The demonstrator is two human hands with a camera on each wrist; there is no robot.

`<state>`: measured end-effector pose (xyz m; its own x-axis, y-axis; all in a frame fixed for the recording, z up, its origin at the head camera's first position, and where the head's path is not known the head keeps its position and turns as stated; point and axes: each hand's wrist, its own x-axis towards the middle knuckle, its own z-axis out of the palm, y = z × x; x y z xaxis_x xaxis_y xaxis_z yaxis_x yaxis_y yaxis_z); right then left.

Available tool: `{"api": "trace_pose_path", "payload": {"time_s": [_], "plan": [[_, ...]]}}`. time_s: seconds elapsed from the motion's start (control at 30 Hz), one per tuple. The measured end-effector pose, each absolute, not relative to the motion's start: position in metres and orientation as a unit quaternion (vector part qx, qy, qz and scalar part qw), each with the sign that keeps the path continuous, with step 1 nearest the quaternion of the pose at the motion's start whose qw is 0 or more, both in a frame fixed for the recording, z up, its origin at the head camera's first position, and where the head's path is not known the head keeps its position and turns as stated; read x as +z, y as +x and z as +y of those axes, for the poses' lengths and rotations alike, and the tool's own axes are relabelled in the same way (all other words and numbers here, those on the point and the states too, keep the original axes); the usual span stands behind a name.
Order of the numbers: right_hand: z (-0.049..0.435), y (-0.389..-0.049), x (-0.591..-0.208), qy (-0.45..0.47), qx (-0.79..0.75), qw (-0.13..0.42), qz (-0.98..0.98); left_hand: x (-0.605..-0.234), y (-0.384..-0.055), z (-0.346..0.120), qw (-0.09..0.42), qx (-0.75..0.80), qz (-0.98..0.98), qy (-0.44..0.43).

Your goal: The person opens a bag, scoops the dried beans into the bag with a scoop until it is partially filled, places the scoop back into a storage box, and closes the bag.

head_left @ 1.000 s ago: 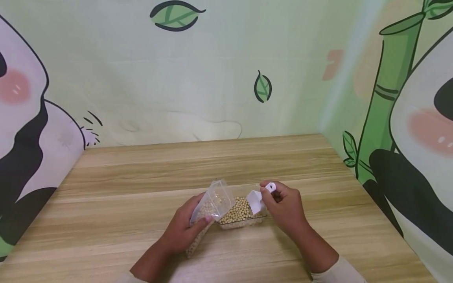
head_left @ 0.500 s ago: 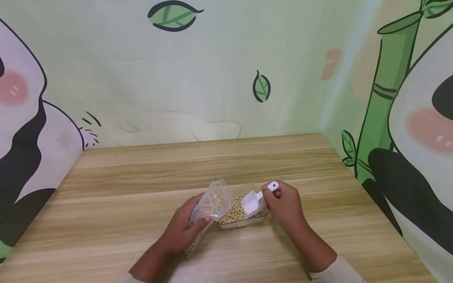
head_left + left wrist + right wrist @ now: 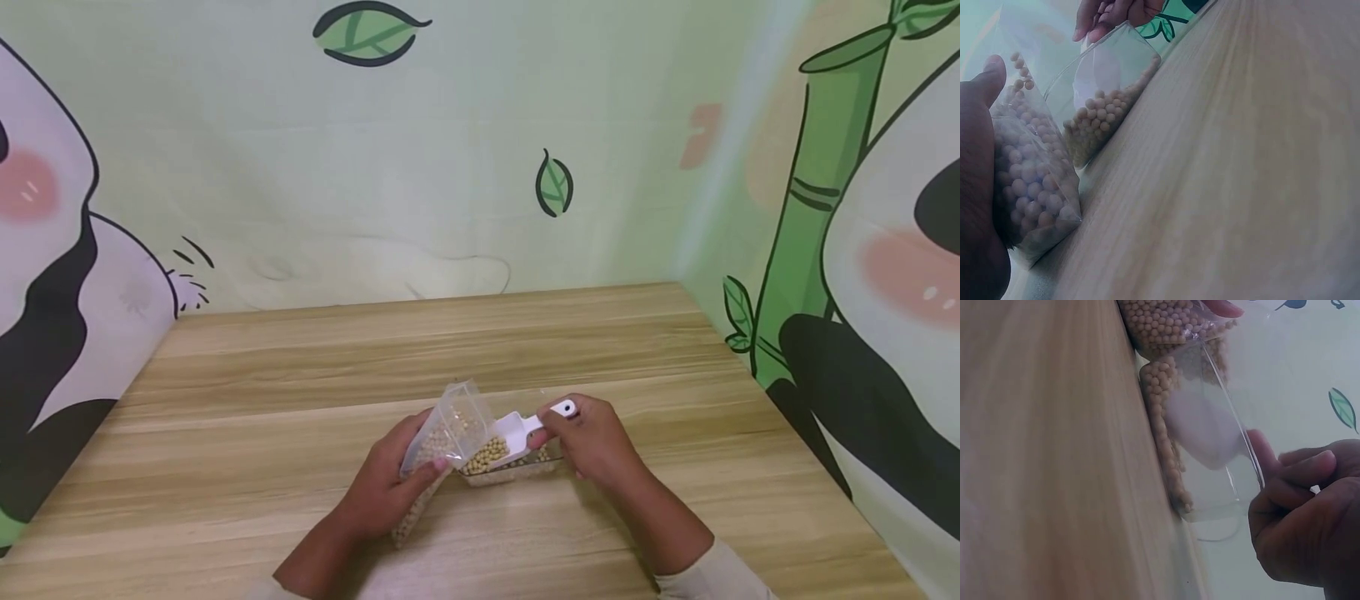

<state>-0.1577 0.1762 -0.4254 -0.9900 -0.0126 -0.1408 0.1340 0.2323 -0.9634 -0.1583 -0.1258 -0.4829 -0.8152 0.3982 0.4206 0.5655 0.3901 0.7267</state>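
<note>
My left hand (image 3: 386, 492) grips a clear plastic bag (image 3: 461, 417) partly filled with pale round soybeans, its open top leaning toward a clear box. In the left wrist view, the thumb lies against the bag (image 3: 1035, 181). Soybeans (image 3: 486, 457) also lie in the clear rectangular box (image 3: 510, 477), which rests on the table close beside the bag. A white scoop (image 3: 512, 435) is pinched by its handle in my right hand (image 3: 600, 442). Its blade is inside the box, low over the beans, pointing left toward the bag. The right wrist view shows this blade through the box wall (image 3: 1210, 494).
A wood-grain table (image 3: 300, 367) stretches out around the box and bag. Behind it stands a pale green wall (image 3: 450, 167) printed with leaves, with panda pictures at the left and right sides.
My right hand has moved the scoop leftward through the box, from its right part toward the bag, with the blade lower. The left hand and bag have stayed almost still.
</note>
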Motion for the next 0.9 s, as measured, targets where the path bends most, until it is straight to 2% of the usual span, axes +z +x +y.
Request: {"api": "trace_pose_path", "payload": {"time_s": [0.3,0.9], "plan": [[0.1829,-0.1584,-0.4261,-0.005,-0.642,0.11,0.759,-0.4823,-0.1588,-0.1254,0.09,-0.472,-0.827,-0.293],[0.1853,-0.1585,-0.4268,-0.022,-0.645,0.133,0.753,-0.4843,-0.1597,-0.1253,0.095,-0.47,-0.826,-0.297]]}}
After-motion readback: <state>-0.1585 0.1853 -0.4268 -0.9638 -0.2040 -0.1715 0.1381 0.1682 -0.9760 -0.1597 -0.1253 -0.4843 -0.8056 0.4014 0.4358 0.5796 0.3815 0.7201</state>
